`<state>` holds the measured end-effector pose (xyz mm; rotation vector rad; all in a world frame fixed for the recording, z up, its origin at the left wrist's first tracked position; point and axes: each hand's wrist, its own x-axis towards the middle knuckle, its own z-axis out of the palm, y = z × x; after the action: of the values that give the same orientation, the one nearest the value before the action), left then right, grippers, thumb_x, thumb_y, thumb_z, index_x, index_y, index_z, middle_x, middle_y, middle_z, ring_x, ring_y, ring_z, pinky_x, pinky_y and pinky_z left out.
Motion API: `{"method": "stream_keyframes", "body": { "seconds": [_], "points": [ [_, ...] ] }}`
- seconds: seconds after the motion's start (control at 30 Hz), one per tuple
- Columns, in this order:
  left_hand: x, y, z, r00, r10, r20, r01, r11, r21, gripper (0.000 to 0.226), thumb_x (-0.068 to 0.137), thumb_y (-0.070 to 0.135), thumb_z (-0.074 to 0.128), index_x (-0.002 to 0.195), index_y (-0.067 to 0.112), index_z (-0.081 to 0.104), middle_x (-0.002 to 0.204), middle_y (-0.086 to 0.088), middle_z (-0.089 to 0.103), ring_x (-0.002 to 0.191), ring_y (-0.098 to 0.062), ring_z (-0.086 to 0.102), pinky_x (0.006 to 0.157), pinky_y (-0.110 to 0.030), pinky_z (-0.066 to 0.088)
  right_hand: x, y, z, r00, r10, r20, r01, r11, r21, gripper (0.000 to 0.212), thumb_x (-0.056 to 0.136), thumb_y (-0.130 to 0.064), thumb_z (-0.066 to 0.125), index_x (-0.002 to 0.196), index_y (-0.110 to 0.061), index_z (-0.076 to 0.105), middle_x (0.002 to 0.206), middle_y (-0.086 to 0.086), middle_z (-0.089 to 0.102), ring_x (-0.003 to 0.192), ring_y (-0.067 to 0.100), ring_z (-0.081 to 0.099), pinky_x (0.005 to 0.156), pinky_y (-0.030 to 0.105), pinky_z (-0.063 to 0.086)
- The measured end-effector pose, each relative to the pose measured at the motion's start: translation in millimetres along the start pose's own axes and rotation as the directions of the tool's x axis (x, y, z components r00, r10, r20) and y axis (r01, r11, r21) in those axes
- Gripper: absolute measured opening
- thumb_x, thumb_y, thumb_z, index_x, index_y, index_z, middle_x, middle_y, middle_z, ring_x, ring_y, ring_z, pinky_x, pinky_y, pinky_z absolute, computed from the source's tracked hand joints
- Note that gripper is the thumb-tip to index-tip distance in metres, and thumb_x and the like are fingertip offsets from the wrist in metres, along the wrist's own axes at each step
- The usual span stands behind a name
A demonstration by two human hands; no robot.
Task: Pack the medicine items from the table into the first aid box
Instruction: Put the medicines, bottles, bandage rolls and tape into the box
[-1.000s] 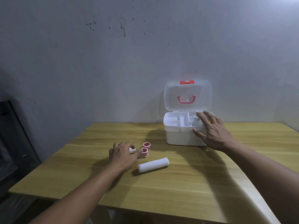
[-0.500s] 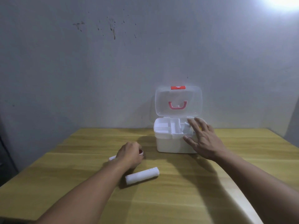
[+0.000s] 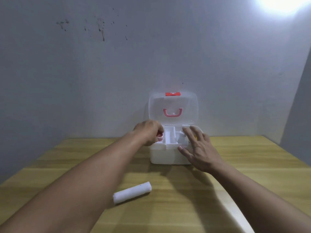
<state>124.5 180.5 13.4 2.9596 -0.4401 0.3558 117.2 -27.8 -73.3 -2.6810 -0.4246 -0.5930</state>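
Tape rolls (image 3: 159, 136), red-rimmed and off the surface a moment ago, are hanging over the first aid box's (image 3: 168, 155) 9 o'clock compartment, pinched in the closed left hand (image 3: 148, 132). The right hand (image 3: 198, 151), fingers spread and holding nothing, is bracing the box at 3 o'clock. Only the bandage roll (image 3: 132, 192) is waiting at 6 o'clock on the surface (image 3: 252, 165).

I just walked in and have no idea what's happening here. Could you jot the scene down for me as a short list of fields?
Setting: wooden table against a grey wall
Box: white first aid box, lid raised
Left hand: over the box's left compartment, closed on small red-and-white rolls
Right hand: open, resting on the box's right front
On the table: one white bandage roll, lying apart from the box
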Motion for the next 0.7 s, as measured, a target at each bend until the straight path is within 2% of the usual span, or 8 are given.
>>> {"method": "stream_keyframes", "body": {
  "seconds": [0.07, 0.17, 0.27, 0.37, 0.43, 0.53, 0.6, 0.7],
  "points": [
    [8.6, 0.4, 7.2, 0.998, 0.016, 0.069, -0.017, 1.000, 0.011, 0.008, 0.084, 0.018, 0.069, 0.089, 0.024, 0.069, 0.106, -0.002, 0.069, 0.077, -0.016, 0.056, 0.063, -0.026, 0.042, -0.2, 0.1, -0.2, 1.000, -0.001, -0.007, 0.001, 1.000, 0.008, 0.072, 0.084, -0.071, 0.031, 0.145, -0.041, 0.010, 0.157, -0.006, 0.008, 0.140, 0.026, 0.012, 0.111, 0.044, 0.028],
    [17.0, -1.7, 15.5, 0.993, 0.024, 0.116, -0.012, 0.994, -0.110, 0.038, 0.086, 0.006, 0.065, 0.122, 0.017, 0.063, 0.121, -0.003, 0.065, 0.074, -0.002, 0.056, 0.056, -0.009, 0.038, -1.2, -0.3, -1.0, 1.000, -0.002, -0.009, 0.002, 1.000, 0.022, 0.071, 0.084, -0.070, 0.032, 0.145, -0.041, 0.010, 0.156, -0.006, 0.009, 0.139, 0.026, 0.013, 0.110, 0.044, 0.030],
    [18.6, -6.7, 13.3, 0.989, 0.002, 0.145, 0.025, 0.983, -0.180, 0.049, 0.085, 0.011, 0.067, 0.132, 0.015, 0.054, 0.132, -0.006, 0.060, 0.106, -0.019, 0.062, 0.082, -0.021, 0.046, -2.3, -1.3, -1.9, 1.000, -0.007, -0.015, 0.007, 0.999, 0.034, 0.070, 0.085, -0.069, 0.034, 0.145, -0.040, 0.012, 0.156, -0.007, 0.011, 0.138, 0.026, 0.016, 0.108, 0.044, 0.035],
    [17.2, -14.4, 7.7, 0.981, -0.027, 0.192, 0.084, 0.953, -0.292, 0.055, 0.082, 0.009, 0.070, 0.134, 0.013, 0.052, 0.141, -0.005, 0.053, 0.121, -0.022, 0.056, 0.102, -0.035, 0.045, -1.1, -1.5, -3.0, 1.000, -0.008, -0.014, 0.009, 0.999, 0.037, 0.070, 0.086, -0.067, 0.036, 0.146, -0.039, 0.014, 0.156, -0.006, 0.011, 0.139, 0.026, 0.015, 0.109, 0.043, 0.032],
    [15.7, -18.0, 6.7, 0.987, -0.048, 0.150, 0.093, 0.948, -0.305, 0.050, 0.080, -0.001, 0.068, 0.128, 0.005, 0.056, 0.137, -0.011, 0.056, 0.119, -0.022, 0.058, 0.100, -0.034, 0.047, -0.1, -1.2, -3.1, 1.000, -0.009, -0.014, 0.010, 0.999, 0.042, 0.069, 0.086, -0.066, 0.036, 0.146, -0.040, 0.014, 0.156, -0.006, 0.011, 0.139, 0.026, 0.015, 0.109, 0.043, 0.032],
    [12.3, -21.1, 12.0, 0.996, -0.086, 0.028, 0.090, 0.964, -0.250, 0.018, 0.075, -0.004, 0.070, 0.093, 0.002, 0.071, 0.108, -0.017, 0.071, 0.094, -0.016, 0.069, 0.083, -0.029, 0.055, 0.3, -1.0, -2.4, 1.000, -0.003, -0.015, 0.004, 0.999, 0.035, 0.069, 0.085, -0.068, 0.036, 0.145, -0.041, 0.013, 0.156, -0.006, 0.011, 0.138, 0.027, 0.016, 0.108, 0.044, 0.033],
    [10.2, -21.4, 15.8, 0.992, -0.126, -0.030, 0.115, 0.962, -0.247, 0.020, 0.072, 0.000, 0.075, 0.091, 0.004, 0.073, 0.094, -0.010, 0.075, 0.086, -0.017, 0.070, 0.082, -0.033, 0.057, 0.8, -0.8, -1.7, 1.000, 0.000, -0.016, 0.001, 1.000, 0.031, 0.070, 0.085, -0.068, 0.036, 0.145, -0.041, 0.013, 0.156, -0.006, 0.011, 0.138, 0.027, 0.016, 0.108, 0.044, 0.034],
    [7.2, -21.3, 18.6, 0.981, -0.169, -0.100, 0.139, 0.956, -0.259, 0.017, 0.066, 0.013, 0.083, 0.082, 0.012, 0.076, 0.089, -0.007, 0.074, 0.083, -0.020, 0.068, 0.075, -0.031, 0.056, 1.2, 0.0, -1.2, 1.000, 0.001, -0.010, -0.001, 1.000, 0.021, 0.071, 0.085, -0.069, 0.035, 0.145, -0.042, 0.010, 0.156, -0.008, 0.009, 0.139, 0.026, 0.015, 0.107, 0.045, 0.035]
  ]
}}
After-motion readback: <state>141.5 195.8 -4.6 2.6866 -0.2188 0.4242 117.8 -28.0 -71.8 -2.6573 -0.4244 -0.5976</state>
